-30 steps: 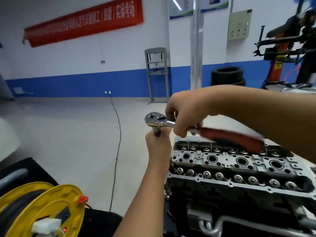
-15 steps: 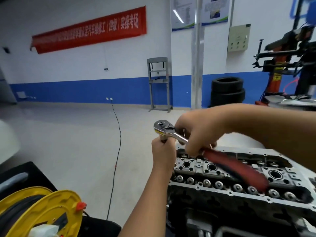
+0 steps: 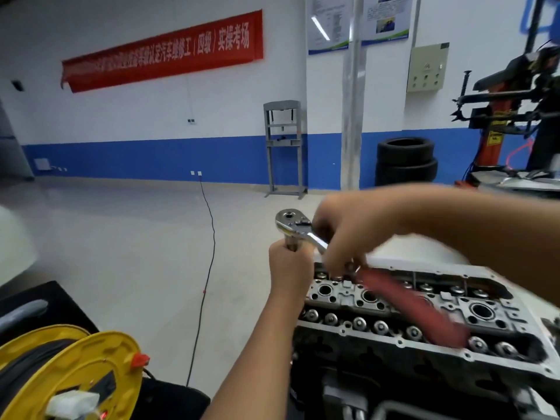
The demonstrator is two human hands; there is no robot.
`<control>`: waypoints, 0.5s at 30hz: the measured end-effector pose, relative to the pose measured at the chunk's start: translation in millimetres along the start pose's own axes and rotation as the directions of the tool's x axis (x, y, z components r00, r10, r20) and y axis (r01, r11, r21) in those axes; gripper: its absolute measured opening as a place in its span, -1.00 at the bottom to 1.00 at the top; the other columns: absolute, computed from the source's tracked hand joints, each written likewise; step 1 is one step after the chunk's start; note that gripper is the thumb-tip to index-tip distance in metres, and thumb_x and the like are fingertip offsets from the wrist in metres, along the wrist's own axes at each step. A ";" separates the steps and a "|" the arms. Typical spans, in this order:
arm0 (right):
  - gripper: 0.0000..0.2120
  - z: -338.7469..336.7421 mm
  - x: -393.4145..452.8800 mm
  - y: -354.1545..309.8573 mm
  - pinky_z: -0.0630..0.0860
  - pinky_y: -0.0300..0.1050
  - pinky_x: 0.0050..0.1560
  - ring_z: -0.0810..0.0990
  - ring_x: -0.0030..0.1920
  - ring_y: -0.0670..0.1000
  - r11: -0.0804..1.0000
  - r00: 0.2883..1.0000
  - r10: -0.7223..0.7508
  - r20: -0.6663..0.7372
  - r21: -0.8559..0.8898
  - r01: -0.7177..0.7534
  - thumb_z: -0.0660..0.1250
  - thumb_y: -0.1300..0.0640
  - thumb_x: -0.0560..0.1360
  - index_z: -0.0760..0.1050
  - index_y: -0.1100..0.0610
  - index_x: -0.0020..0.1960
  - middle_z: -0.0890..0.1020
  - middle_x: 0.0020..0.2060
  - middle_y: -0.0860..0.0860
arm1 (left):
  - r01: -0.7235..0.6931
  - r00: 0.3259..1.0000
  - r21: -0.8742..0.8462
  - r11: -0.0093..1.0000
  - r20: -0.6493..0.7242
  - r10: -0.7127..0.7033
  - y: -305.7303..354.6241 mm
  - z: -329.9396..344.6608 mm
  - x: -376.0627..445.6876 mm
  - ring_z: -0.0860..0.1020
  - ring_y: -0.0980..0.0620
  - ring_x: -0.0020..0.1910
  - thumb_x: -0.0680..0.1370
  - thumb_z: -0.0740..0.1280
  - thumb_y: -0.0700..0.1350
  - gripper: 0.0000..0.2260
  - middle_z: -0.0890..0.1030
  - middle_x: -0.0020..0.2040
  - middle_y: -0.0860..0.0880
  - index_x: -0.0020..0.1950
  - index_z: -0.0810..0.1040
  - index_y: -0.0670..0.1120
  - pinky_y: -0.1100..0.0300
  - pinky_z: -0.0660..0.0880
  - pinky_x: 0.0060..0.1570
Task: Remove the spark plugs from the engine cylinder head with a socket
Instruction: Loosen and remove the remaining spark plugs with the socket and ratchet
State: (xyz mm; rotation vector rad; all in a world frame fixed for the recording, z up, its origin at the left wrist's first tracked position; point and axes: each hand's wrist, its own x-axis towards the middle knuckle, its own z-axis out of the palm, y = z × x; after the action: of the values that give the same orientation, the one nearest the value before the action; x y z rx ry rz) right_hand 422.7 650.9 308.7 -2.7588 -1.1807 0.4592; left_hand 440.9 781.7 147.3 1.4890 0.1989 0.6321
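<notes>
The engine cylinder head (image 3: 500,301) lies at the lower right, with several round plug wells along its top. A chrome ratchet (image 3: 292,225) with a red handle (image 3: 412,307) is held above the head's left end. My left hand (image 3: 289,265) grips the socket extension (image 3: 291,245) just under the ratchet's head; the socket below is hidden by the hand. My right hand (image 3: 348,234) grips the ratchet's shaft where the chrome meets the red grip. The handle is blurred and slants down to the right over the wells.
A yellow cable reel (image 3: 69,377) sits at the lower left. A black cable (image 3: 209,256) runs across the floor to the wall. Stacked tyres (image 3: 406,160), a grey press frame (image 3: 283,147) and a tyre machine (image 3: 509,116) stand at the back.
The ratchet's red handle has swung from lying along the far side of the head to slanting toward me across the wells. My left hand stays under the ratchet's head.
</notes>
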 end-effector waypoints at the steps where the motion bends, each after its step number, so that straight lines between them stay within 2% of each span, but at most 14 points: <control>1: -0.75 -12.2 4.7 8.0 0.64 -0.04 -0.22 0.70 -0.17 0.05 0.997 0.997 0.028 -0.071 -0.074 -0.034 0.55 0.17 0.35 0.59 0.07 0.00 0.71 -0.19 0.02 | -0.011 0.999 -0.015 1.000 0.037 0.011 -0.2 -2.3 0.0 0.23 0.06 -0.50 0.51 0.40 -0.25 -0.71 0.31 -0.49 0.05 -0.38 0.44 -0.07 0.18 0.22 -0.45; 3: -0.71 -25.3 14.7 23.3 0.62 -0.05 -0.15 0.61 -0.11 0.00 0.954 0.967 0.038 -0.252 -0.278 -0.110 0.50 0.16 0.43 0.55 0.00 0.11 0.63 -0.11 -0.03 | -0.023 0.997 -0.024 0.999 0.080 0.024 4.1 -5.4 -0.9 0.24 0.07 -0.47 0.60 0.46 -0.16 -0.65 0.29 -0.46 0.04 -0.32 0.40 -0.08 0.18 0.25 -0.40; 5: -0.65 -16.2 21.5 28.3 0.53 -0.05 -0.19 0.53 -0.13 -0.03 0.870 0.919 -0.072 -0.388 -0.475 -0.132 0.39 0.06 0.51 0.45 -0.04 0.27 0.57 -0.11 -0.07 | -0.005 0.999 -0.036 0.999 0.051 0.007 4.4 -4.6 4.8 0.24 0.03 -0.45 0.64 0.43 -0.13 -0.63 0.28 -0.42 -0.04 -0.32 0.38 -0.08 0.13 0.23 -0.36; 7: -0.48 4.3 29.2 30.1 0.55 0.03 -0.12 0.54 -0.07 0.03 0.880 0.901 -0.219 -0.373 -0.474 0.018 0.36 0.01 0.56 0.24 -0.13 0.45 0.54 -0.06 -0.09 | 0.018 1.000 -0.078 0.997 0.014 -0.017 4.6 -3.9 8.3 0.21 0.01 -0.47 0.66 0.38 -0.14 -0.70 0.25 -0.40 -0.08 -0.23 0.40 -0.15 0.13 0.18 -0.40; 9: -0.49 20.1 31.3 28.0 0.58 0.12 -0.07 0.57 -0.03 0.10 0.913 0.864 -0.305 -0.400 -0.380 0.147 0.34 0.02 0.62 0.18 -0.20 0.46 0.50 -0.05 -0.08 | 0.016 1.000 -0.108 0.994 -0.006 -0.017 3.8 -5.3 8.7 0.19 0.02 -0.50 0.66 0.34 -0.19 -0.79 0.22 -0.43 -0.07 -0.16 0.43 -0.15 0.15 0.17 -0.44; 12: -0.63 29.1 37.3 29.0 0.61 0.20 -0.24 0.60 -0.16 0.15 0.896 0.771 -0.370 -0.517 -0.417 0.150 0.28 0.05 0.68 0.21 -0.23 0.36 0.54 -0.09 -0.02 | -0.002 1.000 -0.116 0.993 0.005 0.002 3.6 -6.9 5.7 0.17 0.01 -0.48 0.61 0.30 -0.21 -0.79 0.21 -0.45 -0.05 -0.22 0.37 -0.15 0.14 0.16 -0.45; 15: -0.54 32.0 40.9 30.1 0.56 0.09 -0.35 0.59 -0.21 0.11 0.895 0.745 -0.381 -0.547 -0.419 0.150 0.30 0.01 0.67 0.15 -0.32 0.42 0.53 -0.08 -0.08 | -0.021 1.000 -0.091 0.996 0.003 0.021 8.7 -5.3 0.0 0.17 -0.02 -0.41 0.47 0.32 -0.08 -0.81 0.22 -0.39 -0.10 -0.23 0.39 -0.16 0.09 0.15 -0.38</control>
State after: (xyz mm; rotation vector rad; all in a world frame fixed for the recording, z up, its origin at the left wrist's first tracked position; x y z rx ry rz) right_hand 460.1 658.9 262.4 -2.5634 -1.5268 -0.7177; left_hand 436.0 785.9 155.2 1.4057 0.1494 0.6467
